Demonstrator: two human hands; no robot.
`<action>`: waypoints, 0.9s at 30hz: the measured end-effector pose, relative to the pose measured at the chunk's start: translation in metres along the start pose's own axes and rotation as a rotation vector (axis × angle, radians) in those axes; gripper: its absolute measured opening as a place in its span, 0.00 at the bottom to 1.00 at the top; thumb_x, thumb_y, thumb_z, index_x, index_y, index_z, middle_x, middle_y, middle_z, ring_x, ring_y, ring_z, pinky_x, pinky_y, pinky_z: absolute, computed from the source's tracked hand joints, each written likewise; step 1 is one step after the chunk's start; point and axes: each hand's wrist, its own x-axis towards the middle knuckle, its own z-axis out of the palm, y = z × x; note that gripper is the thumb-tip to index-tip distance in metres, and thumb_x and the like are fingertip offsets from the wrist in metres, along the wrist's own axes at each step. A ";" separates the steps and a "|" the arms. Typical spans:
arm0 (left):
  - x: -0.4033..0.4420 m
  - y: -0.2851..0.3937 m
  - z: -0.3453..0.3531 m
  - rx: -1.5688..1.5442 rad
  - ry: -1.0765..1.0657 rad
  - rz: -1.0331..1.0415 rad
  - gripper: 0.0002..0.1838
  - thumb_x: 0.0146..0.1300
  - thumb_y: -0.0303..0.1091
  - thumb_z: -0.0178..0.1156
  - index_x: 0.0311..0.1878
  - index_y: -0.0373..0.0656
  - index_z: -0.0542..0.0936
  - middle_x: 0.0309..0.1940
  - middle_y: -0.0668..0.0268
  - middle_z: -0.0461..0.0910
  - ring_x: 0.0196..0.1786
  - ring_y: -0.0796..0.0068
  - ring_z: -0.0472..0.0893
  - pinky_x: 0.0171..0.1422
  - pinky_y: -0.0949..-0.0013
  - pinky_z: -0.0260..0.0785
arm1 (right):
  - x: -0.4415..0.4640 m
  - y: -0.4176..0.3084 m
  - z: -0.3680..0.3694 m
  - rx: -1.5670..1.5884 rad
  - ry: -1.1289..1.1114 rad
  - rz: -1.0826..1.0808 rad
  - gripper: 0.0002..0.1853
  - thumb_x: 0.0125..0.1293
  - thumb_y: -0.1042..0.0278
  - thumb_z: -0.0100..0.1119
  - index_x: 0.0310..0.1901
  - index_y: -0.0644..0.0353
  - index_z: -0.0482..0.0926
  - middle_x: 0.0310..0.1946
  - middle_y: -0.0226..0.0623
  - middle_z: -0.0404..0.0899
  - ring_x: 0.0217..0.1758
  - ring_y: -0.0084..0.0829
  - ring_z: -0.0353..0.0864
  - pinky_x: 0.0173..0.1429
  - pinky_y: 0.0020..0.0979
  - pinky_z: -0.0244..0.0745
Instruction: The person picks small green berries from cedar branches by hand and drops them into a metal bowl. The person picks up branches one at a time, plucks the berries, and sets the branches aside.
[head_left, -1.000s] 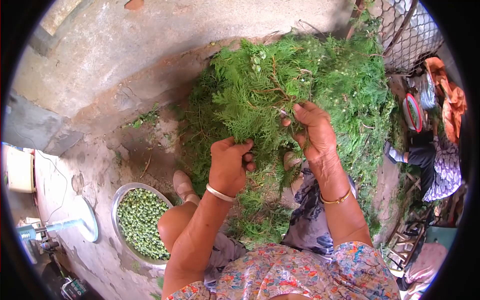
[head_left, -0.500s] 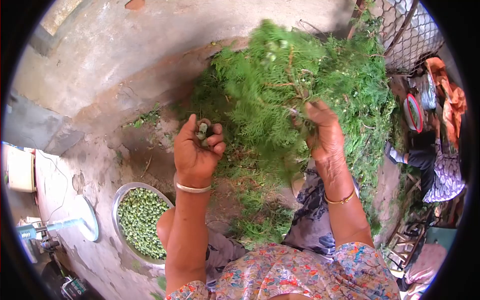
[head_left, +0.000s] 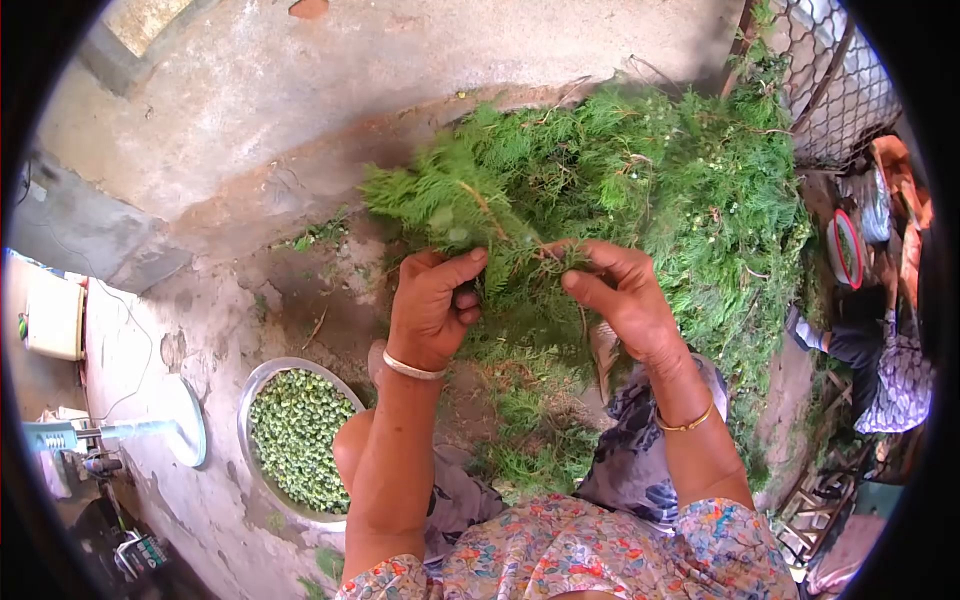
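Note:
My right hand [head_left: 622, 302] pinches the stem of a leafy green conifer sprig [head_left: 440, 195], which fans out to the left, slightly blurred. My left hand [head_left: 435, 308] is closed at the sprig's lower edge, thumb pressed toward the forefinger and the other fingers curled. Small green cones showed in that palm a moment ago; the curled fingers now mostly hide them. Left of my left forearm, a round metal basin [head_left: 246, 440] holds a heap of small green cones [head_left: 300, 435].
A big pile of cut conifer branches [head_left: 700, 230] lies along the wall ahead and to the right. A pedestal fan base [head_left: 185, 420] stands at left. A red-rimmed round container [head_left: 845, 250] and a wire mesh panel [head_left: 840, 80] are at right.
My right hand has lowered the sprig and swung it leftward. My left hand has moved right to meet it, its fingers turning from palm-up to a pinch.

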 end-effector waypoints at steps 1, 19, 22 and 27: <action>0.000 -0.001 -0.001 -0.001 0.001 -0.002 0.04 0.61 0.27 0.60 0.39 0.42 0.78 0.24 0.72 0.76 0.17 0.86 0.65 0.16 0.82 0.54 | 0.002 0.001 -0.001 -0.216 -0.036 -0.123 0.12 0.60 0.72 0.63 0.45 0.67 0.81 0.26 0.28 0.77 0.30 0.20 0.71 0.38 0.27 0.69; -0.012 -0.021 0.012 0.164 -0.200 -0.006 0.02 0.58 0.25 0.63 0.33 0.39 0.80 0.22 0.74 0.75 0.17 0.87 0.65 0.18 0.80 0.53 | 0.011 0.018 0.007 -0.056 0.158 0.148 0.18 0.63 0.58 0.66 0.26 0.67 0.79 0.18 0.24 0.73 0.21 0.14 0.63 0.23 0.24 0.60; -0.009 -0.020 0.013 0.125 -0.073 -0.098 0.04 0.58 0.24 0.62 0.36 0.36 0.80 0.24 0.69 0.78 0.19 0.84 0.72 0.20 0.78 0.61 | 0.011 0.013 0.011 0.090 0.187 0.089 0.15 0.62 0.61 0.66 0.30 0.67 0.81 0.22 0.27 0.78 0.24 0.15 0.68 0.27 0.23 0.66; -0.007 -0.048 0.021 0.016 -0.062 -0.066 0.09 0.58 0.20 0.59 0.42 0.28 0.78 0.31 0.60 0.82 0.29 0.73 0.83 0.30 0.70 0.77 | 0.008 0.010 0.016 0.206 0.152 0.061 0.12 0.62 0.63 0.66 0.35 0.66 0.81 0.28 0.30 0.81 0.29 0.15 0.72 0.35 0.22 0.70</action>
